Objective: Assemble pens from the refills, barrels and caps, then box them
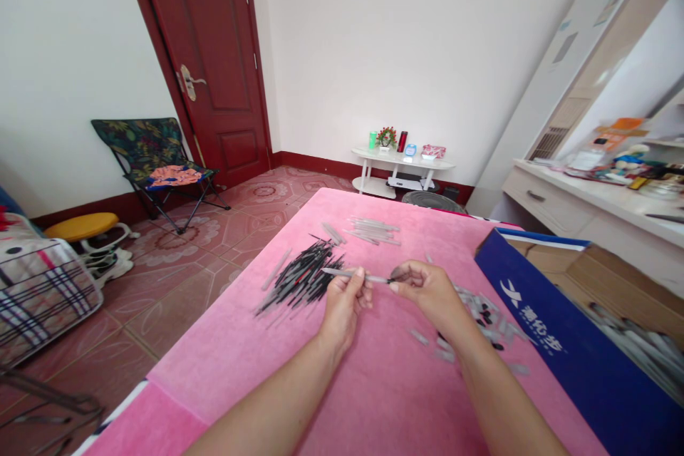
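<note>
Spreading across the lower frame, a pink-covered table (385, 385) bears a blue box (577, 370) at lower right, seemingly lettered 潮化步 in white, smaller print illegible. At centre, beside a dark pile of slim rods (304, 274), the left hand (346, 296) pinches a grey pen barrel (378, 278), its tip poking out leftward; the right hand (430, 288) grips its dark right end.

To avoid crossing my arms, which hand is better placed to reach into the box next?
Probably the right hand: it's nearer the box. The left hand holds the pen farther off, beside the dark pile.
</note>
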### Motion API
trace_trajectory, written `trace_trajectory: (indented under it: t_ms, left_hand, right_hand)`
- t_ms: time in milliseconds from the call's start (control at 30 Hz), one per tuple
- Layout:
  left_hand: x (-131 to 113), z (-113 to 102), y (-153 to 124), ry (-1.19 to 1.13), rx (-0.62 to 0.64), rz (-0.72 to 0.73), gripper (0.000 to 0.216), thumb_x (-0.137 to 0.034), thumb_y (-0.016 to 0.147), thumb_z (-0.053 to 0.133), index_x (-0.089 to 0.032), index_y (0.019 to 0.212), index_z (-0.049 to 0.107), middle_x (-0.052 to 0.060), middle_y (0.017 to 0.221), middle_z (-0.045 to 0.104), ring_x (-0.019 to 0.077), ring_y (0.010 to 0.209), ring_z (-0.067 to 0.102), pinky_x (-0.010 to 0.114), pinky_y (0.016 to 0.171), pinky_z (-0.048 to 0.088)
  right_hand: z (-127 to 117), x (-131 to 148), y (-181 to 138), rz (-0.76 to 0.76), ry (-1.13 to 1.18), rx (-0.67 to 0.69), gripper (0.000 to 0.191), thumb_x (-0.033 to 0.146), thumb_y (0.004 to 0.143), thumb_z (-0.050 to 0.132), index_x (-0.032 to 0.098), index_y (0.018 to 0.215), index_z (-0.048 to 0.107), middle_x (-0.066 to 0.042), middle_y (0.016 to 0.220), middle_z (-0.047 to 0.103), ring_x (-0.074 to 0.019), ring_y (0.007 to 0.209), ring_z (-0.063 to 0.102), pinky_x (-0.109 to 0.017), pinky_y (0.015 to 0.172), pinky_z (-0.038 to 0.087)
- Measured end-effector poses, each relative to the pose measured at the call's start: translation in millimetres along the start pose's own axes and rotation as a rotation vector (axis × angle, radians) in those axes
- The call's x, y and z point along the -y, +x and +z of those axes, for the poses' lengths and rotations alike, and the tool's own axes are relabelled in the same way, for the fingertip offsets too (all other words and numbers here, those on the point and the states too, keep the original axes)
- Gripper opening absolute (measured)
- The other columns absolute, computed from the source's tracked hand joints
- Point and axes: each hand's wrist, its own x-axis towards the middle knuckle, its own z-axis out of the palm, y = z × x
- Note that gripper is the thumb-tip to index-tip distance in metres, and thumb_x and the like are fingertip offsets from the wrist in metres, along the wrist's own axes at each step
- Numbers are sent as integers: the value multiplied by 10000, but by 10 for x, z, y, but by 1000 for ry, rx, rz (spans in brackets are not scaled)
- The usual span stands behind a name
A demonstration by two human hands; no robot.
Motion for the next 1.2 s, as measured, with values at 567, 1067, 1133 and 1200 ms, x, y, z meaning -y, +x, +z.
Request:
trace_trajectory:
  t_ms: [567,1067,1133,1200]
  left_hand:
    - [-9,18,-21,58,27,83,228,-340,681,634,-138,750,556,-6,593,529,78,488,462,198,464,376]
    - [7,-13,-6,64,50,91,204,-322,712,606,-126,736,555,-8,581,520,71,481,453,198,465,364]
    - [9,-16,-5,76,55,89,199,-320,717,600,-127,741,555,-9,582,521,70,478,450,198,464,363]
    - [11,-18,-5,79,55,89,201,-323,716,601,-129,735,552,-10,582,522,68,475,448,197,463,361]
  right_hand:
    - [89,-79,-29,28,-81,27,382,454,789,413,166,569,534,-2,502,543,-117,442,500,-232,449,374]
    - [62,-62,-39,-70,-122,80,221,375,757,510,169,679,526,19,583,535,-107,516,508,-205,481,385]
    - [67,-59,-47,-55,-143,89,284,392,791,455,164,631,512,15,549,524,-104,489,502,-208,476,382]
    - [71,-69,-51,-13,-177,100,394,427,830,361,160,573,498,8,497,512,-101,440,485,-213,456,370]
